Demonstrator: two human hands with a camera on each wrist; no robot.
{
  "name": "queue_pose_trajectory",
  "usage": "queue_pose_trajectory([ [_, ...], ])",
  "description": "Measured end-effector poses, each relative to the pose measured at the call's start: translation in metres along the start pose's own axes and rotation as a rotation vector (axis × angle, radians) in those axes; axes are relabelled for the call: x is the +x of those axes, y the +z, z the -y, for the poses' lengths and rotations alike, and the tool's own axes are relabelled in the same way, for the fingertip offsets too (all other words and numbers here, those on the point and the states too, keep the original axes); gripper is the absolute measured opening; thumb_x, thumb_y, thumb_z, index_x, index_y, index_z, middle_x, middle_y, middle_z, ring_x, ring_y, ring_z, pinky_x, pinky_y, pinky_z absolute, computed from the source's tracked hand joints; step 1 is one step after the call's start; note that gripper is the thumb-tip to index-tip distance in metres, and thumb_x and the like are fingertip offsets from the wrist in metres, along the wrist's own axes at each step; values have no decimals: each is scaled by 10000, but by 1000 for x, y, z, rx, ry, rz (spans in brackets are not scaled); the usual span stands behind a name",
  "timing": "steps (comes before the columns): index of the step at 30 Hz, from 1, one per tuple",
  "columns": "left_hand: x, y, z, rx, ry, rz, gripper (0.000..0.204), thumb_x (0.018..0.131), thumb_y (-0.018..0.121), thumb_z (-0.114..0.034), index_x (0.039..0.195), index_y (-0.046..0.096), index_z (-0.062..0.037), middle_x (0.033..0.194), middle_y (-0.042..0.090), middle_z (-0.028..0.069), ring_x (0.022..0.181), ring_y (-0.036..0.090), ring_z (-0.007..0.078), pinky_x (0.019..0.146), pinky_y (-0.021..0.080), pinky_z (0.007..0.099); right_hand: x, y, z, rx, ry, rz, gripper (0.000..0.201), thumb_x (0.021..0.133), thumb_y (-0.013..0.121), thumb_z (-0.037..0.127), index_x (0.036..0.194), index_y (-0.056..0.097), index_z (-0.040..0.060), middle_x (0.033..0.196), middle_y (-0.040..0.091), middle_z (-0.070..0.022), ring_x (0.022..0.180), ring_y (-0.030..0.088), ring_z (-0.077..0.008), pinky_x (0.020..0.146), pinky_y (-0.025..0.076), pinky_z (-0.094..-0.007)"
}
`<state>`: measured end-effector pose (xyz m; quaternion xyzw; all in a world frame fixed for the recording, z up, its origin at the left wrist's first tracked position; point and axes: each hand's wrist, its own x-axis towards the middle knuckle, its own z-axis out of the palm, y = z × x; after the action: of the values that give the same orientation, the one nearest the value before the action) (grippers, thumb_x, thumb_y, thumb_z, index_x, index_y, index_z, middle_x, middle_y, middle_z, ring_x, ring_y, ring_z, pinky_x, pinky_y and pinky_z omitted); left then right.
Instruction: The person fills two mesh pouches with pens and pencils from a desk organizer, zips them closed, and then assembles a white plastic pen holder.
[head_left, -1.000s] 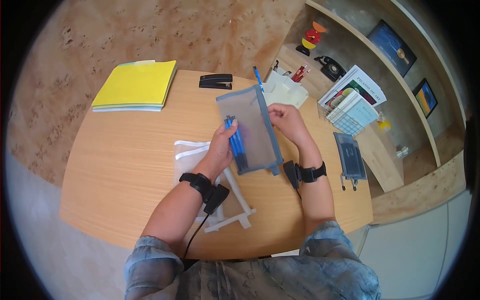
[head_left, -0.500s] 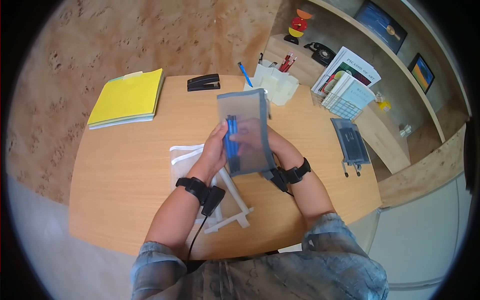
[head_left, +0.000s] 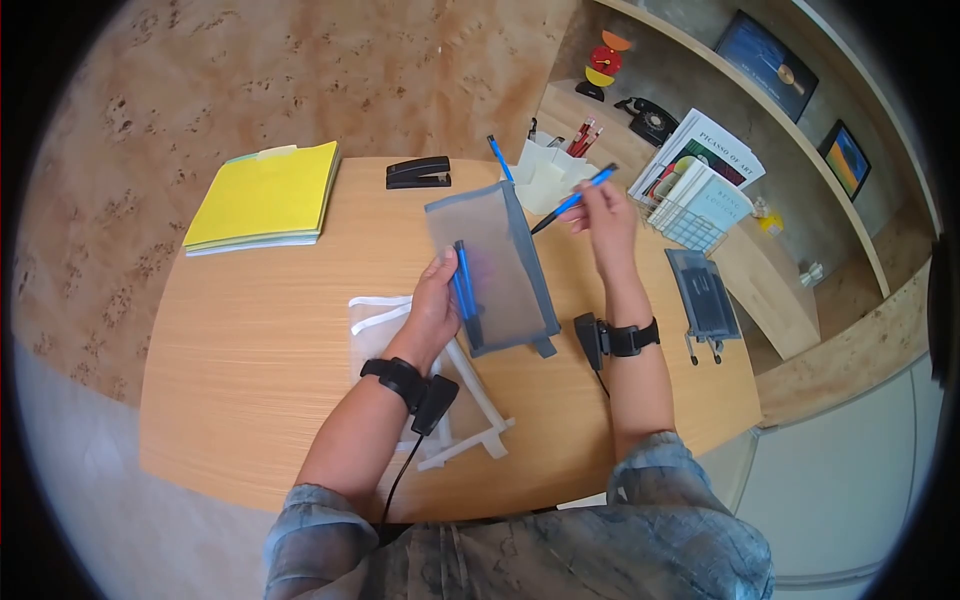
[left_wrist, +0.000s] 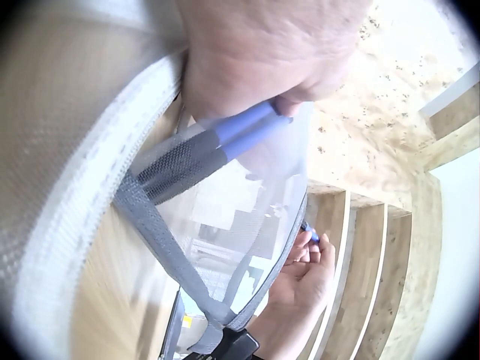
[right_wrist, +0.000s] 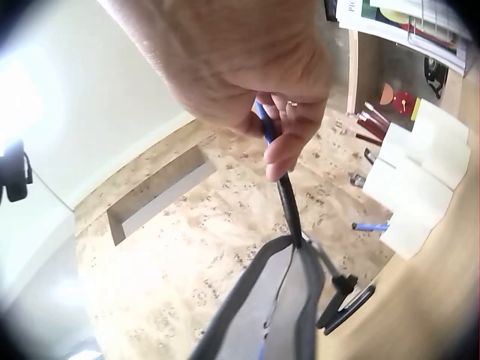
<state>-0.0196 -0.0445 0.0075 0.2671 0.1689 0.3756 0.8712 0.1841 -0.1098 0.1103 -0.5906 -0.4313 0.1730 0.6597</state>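
Note:
In the head view my left hand (head_left: 430, 312) grips a grey-edged mesh zip pouch (head_left: 512, 280) along its left side. Blue pens (head_left: 463, 282) lie inside the pouch close to my left thumb; the left wrist view shows two pens (left_wrist: 247, 131) through the mesh. My right hand (head_left: 610, 228) pinches another blue pen (head_left: 574, 203) between thumb and fingers, off the pouch's right edge. From the right wrist view, that pen's black end (right_wrist: 289, 210) points down at the open mouth of the pouch (right_wrist: 259, 270).
White-edged mesh pouches (head_left: 376, 312) lie under my left forearm. Behind stand a stapler (head_left: 418, 173), a yellow folder stack (head_left: 265, 195) and a white pen holder (head_left: 545, 180). On the right are a wire rack (head_left: 685, 222) with books and another dark pouch (head_left: 703, 292).
My right hand went from beside the pouch into it, onto the pens, and has come out to the right with one blue pen. My left hand keeps hold of the pouch.

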Motion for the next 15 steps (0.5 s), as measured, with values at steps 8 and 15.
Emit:
queue_pose_trajectory([
  [8, 0, 0, 0, 3, -6, -1, 318, 985, 419, -283, 1135, 513, -19, 1072, 612, 132, 980, 617, 240, 864, 516, 365, 15, -27, -14, -56, -156, -268, 228, 946, 521, 186, 827, 552, -6, 693, 627, -75, 594, 644, -118, 511, 512, -220],
  [15, -2, 3, -2, 13, -31, -10, 321, 987, 411, -280, 1142, 514, -18, 1072, 615, 139, 1001, 615, 249, 872, 516, 369, 15, -30, -13, -79, -147, -278, 223, 943, 525, 178, 822, 553, -7, 685, 627, -75, 599, 649, -126, 522, 523, -223],
])
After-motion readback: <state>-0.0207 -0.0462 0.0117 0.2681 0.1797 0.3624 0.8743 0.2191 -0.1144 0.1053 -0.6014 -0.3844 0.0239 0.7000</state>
